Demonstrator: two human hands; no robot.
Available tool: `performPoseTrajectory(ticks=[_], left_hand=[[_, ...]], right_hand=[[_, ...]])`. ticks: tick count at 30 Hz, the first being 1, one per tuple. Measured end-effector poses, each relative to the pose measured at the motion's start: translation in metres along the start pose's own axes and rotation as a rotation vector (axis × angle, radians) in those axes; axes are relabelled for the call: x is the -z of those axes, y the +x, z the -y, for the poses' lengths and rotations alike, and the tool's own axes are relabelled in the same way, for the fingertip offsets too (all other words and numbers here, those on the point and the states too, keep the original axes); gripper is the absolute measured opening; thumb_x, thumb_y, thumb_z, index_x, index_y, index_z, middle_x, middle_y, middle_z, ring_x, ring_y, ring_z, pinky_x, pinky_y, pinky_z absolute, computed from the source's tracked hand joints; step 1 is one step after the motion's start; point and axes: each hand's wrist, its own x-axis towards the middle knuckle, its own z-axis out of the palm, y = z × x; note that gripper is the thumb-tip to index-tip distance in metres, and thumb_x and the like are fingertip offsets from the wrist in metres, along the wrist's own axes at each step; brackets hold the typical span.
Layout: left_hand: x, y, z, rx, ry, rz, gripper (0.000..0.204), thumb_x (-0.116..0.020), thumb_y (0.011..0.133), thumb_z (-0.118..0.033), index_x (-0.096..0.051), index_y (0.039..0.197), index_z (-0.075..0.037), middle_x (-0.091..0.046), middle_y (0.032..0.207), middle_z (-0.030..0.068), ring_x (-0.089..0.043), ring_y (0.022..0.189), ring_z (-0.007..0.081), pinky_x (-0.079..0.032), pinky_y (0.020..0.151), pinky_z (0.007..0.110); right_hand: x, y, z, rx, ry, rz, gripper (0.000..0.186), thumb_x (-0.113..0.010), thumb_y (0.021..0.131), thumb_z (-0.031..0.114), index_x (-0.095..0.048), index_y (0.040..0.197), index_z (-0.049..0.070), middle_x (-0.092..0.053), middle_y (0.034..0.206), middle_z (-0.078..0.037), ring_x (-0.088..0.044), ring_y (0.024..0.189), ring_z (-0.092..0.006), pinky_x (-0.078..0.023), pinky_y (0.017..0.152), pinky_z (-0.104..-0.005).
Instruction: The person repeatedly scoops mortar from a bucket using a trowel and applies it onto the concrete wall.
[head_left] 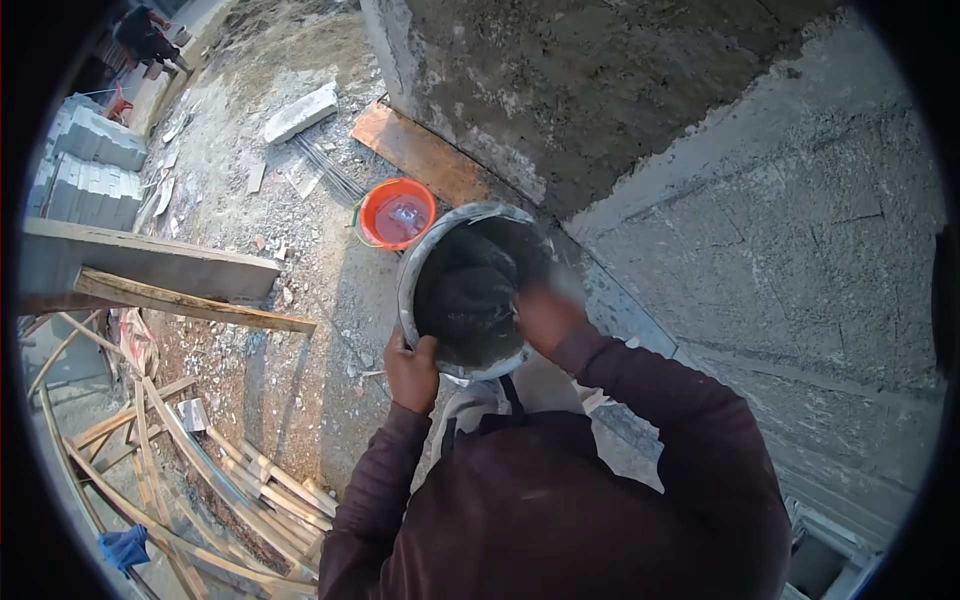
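Note:
A round bucket (408,285) with a pale, cement-caked rim is held up in front of my body, with dark grey wet mortar (465,290) inside. My left hand (410,370) grips its near left rim, fingers closed round the edge. My right hand (548,320) is closed at the right side of the bucket, around something pale and smeared by motion that I cannot make out. An orange bucket (395,215) of cloudy liquid stands on the ground just beyond, at the upper left of the held one.
A wall, part dark fresh plaster (590,90), part lighter (770,250), rises at right. Leftward lie a rusty board (410,145), rubble (330,310), a concrete beam (170,250) with timber (200,300), bamboo poles (270,480) and stacked blocks (100,170). A person (145,40) is at upper left.

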Motion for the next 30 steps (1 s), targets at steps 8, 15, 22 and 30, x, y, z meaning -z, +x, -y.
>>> performPoseTrajectory(ticks=[8, 15, 22, 30], left_hand=[[0.025, -0.012, -0.030, -0.161, -0.104, 0.000, 0.043, -0.058, 0.089, -0.003, -0.063, 0.130, 0.008, -0.073, 0.114, 0.0139, -0.068, 0.103, 0.0175, -0.053, 0.092, 0.032], [0.072, -0.022, 0.017, -0.005, 0.038, -0.099, 0.064, -0.058, 0.088, -0.002, -0.051, 0.151, 0.005, -0.073, 0.123, 0.0194, -0.071, 0.105, 0.0188, -0.055, 0.093, 0.033], [0.087, -0.035, 0.068, 0.343, -0.462, -0.470, 0.016, -0.062, 0.090, -0.004, -0.063, 0.105, 0.001, -0.065, 0.085, 0.0038, -0.064, 0.072, 0.0146, -0.055, 0.063, 0.031], [0.096, -0.072, 0.147, 0.604, -0.538, -0.867, 0.032, -0.061, 0.088, -0.002, -0.062, 0.120, -0.003, -0.067, 0.098, 0.0063, -0.068, 0.076, 0.0209, -0.063, 0.063, 0.040]], right_hand=[[-0.043, 0.023, 0.026, -0.050, -0.045, 0.102, 0.023, -0.066, 0.091, 0.022, -0.072, 0.103, 0.004, -0.073, 0.100, -0.021, -0.074, 0.094, -0.0393, -0.059, 0.085, -0.0501], [-0.074, 0.046, 0.091, 0.024, 0.470, 0.278, 0.041, -0.073, 0.091, 0.034, -0.069, 0.123, 0.010, -0.073, 0.106, -0.026, -0.069, 0.103, -0.0477, -0.055, 0.091, -0.0556], [0.010, 0.079, 0.090, 0.259, 0.354, 0.354, 0.036, -0.075, 0.091, 0.031, -0.065, 0.117, 0.009, -0.073, 0.095, -0.022, -0.069, 0.095, -0.0472, -0.054, 0.082, -0.0551], [0.076, 0.166, 0.005, 0.593, 0.611, 0.382, 0.031, -0.075, 0.093, 0.030, -0.068, 0.111, 0.005, -0.071, 0.085, -0.014, -0.071, 0.076, -0.0354, -0.055, 0.070, -0.0443]])
